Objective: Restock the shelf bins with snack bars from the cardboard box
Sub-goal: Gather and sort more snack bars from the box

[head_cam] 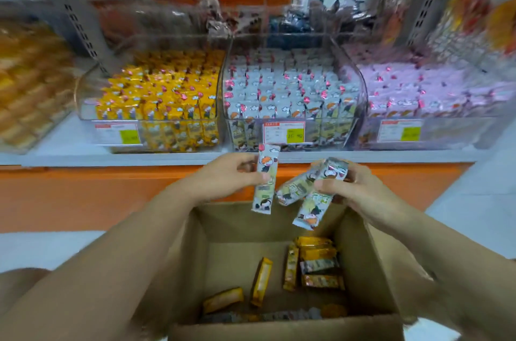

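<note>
Cardboard box [237, 223] sits open under both arms, with a few yellow bars [261, 282] loose on its floor. Above it, the left hand [223, 175] pinches 1 white snack bar [265, 178] upright. The right hand [360, 189] grips 2 white bars [312, 201], fanned downward. They are probably sorted by flavour for the middle bin [361, 94] straight ahead, which is stocked with matching white cartoon-printed wrappers.

white bars [264, 178] held above open cardboard box [268, 226]; yellow bars [261, 281] loose inside; clear bins [350, 128] stocked
</note>
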Demonstrator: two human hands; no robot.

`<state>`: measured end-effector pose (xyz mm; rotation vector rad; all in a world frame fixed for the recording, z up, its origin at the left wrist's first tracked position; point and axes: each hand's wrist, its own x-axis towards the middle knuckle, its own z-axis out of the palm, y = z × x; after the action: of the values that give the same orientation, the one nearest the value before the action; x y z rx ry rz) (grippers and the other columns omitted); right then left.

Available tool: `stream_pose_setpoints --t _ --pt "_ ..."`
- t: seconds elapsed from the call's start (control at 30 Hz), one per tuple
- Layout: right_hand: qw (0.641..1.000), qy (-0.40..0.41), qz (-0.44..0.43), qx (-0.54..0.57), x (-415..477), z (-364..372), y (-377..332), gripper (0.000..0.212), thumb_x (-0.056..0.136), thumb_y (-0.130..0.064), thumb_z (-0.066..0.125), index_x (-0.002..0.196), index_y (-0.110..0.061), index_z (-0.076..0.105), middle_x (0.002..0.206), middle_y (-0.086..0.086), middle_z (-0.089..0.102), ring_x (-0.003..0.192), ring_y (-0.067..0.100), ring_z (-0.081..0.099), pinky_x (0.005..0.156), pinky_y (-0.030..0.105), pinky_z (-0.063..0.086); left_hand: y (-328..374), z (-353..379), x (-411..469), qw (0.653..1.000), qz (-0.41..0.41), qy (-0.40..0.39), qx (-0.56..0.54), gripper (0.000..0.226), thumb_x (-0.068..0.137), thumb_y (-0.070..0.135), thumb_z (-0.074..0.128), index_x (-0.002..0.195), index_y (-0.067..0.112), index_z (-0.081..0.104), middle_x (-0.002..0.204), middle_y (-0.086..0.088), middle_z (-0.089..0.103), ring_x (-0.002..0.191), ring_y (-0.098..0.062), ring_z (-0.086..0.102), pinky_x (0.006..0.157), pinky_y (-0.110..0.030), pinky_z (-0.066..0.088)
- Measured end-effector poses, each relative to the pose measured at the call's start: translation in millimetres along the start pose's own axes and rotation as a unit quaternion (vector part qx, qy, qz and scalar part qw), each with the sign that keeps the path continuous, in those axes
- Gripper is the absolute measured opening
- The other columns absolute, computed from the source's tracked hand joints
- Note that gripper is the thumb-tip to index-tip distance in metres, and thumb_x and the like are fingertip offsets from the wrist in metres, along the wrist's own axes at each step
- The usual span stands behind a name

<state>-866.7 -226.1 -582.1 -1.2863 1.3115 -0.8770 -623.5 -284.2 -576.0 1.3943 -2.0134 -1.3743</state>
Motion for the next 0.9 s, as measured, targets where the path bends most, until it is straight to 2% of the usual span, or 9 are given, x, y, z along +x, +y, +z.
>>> stream_pose_setpoints --t 0.17,0.3,0.37,0.47,0.53,0.63,0.77,0.83,0.9 --pt "0.993 0.09 -0.063 -0.043 -18 -4 -35 0.081 0.045 -0.066 0.078 0.114 -0.026 0.062 0.111 -0.003 0.069 0.105 0.017 0.064 0.098 0.047 0.047 19 -16 -25 0.996 0.027 0.065 -0.057 0.04 0.088 0.03 0.065 0.126 0.029 0.053 0.12 0.006 0.06 0.103 -0.005 0.061 0.077 -0.022 0.056" --pt "0.979 0.174 -0.098 -0.042 -22 13 -61 0.1 0.042 -0.08 0.071 0.125 -0.027 0.055 0.123 -0.001 0.062 0.115 0.022 0.057 0.101 0.049 0.043 25 -25 -40 0.981 0.058 0.113 -0.145 0.049 0.087 0.013 0.065 0.121 0.038 0.041 0.131 0.006 0.054 0.105 -0.006 0.061 0.072 -0.027 0.057" --pt "0.977 0.173 -0.117 -0.045 -22 30 -71 0.089 0.049 -0.078 0.069 0.123 -0.029 0.057 0.125 -0.003 0.061 0.118 0.018 0.055 0.103 0.048 0.042 26 -28 -44 0.974 0.073 0.111 -0.183 0.058 0.087 0.005 0.064 0.121 0.045 0.039 0.132 0.001 0.052 0.101 -0.013 0.066 0.07 -0.03 0.059" --pt "0.974 0.164 -0.149 -0.041 -21 55 -77 0.06 0.063 -0.064 0.075 0.115 -0.039 0.059 0.126 -0.012 0.058 0.12 0.006 0.051 0.102 0.029 0.04 25 -33 -47 0.962 0.066 0.082 -0.251 0.063 0.085 -0.001 0.065 0.117 0.049 0.045 0.138 -0.007 0.044 0.094 -0.02 0.07 0.071 -0.034 0.059" --pt "0.972 0.16 -0.168 -0.033 -19 69 -80 0.056 0.064 -0.053 0.074 0.116 -0.039 0.058 0.122 -0.022 0.055 0.112 -0.013 0.048 0.087 0.006 0.037 24 -38 -45 0.944 0.048 0.071 -0.32 0.057 0.086 -0.002 0.062 0.123 0.039 0.047 0.128 -0.01 0.058 0.093 -0.021 0.071 0.074 -0.037 0.059" --pt "0.971 0.153 -0.179 -0.037 -12 79 -81 0.055 0.063 -0.046 0.068 0.117 -0.038 0.056 0.114 -0.036 0.046 0.094 -0.035 0.038 0.07 -0.008 0.033 25 -45 -39 0.913 0.035 0.074 -0.4 0.044 0.09 0.003 0.058 0.127 0.024 0.049 0.107 -0.01 0.071 0.094 -0.025 0.07 0.08 -0.04 0.058" --pt "0.975 0.124 -0.175 -0.055 -8 79 -80 0.054 0.063 -0.046 0.07 0.114 -0.043 0.056 0.113 -0.038 0.049 0.105 -0.024 0.044 0.088 0.008 0.037 28 -50 -34 0.891 0.029 0.084 -0.445 0.024 0.09 0.015 0.059 0.105 0.033 0.053 0.102 -0.009 0.071 0.091 -0.029 0.07 0.08 -0.041 0.058" --pt "0.979 0.1 -0.163 -0.069 -8 77 -80 0.054 0.063 -0.044 0.072 0.114 -0.044 0.056 0.113 -0.034 0.052 0.106 -0.009 0.053 0.09 0.017 0.044 28 -51 -33 0.892 0.03 0.085 -0.442 0.039 0.088 0.019 0.061 0.124 0.027 0.05 0.115 -0.011 0.066 0.093 -0.03 0.07 0.075 -0.04 0.059" --pt "0.98 0.086 -0.162 -0.078 -9 73 -81 0.053 0.062 -0.043 0.073 0.113 -0.045 0.056 0.112 -0.034 0.054 0.092 -0.005 0.057 0.087 0.018 0.048 31 -51 -33 0.892 0.034 0.086 -0.442 0.047 0.088 0.017 0.061 0.133 0.024 0.046 0.118 -0.013 0.065 0.092 -0.03 0.07 0.072 -0.038 0.06"
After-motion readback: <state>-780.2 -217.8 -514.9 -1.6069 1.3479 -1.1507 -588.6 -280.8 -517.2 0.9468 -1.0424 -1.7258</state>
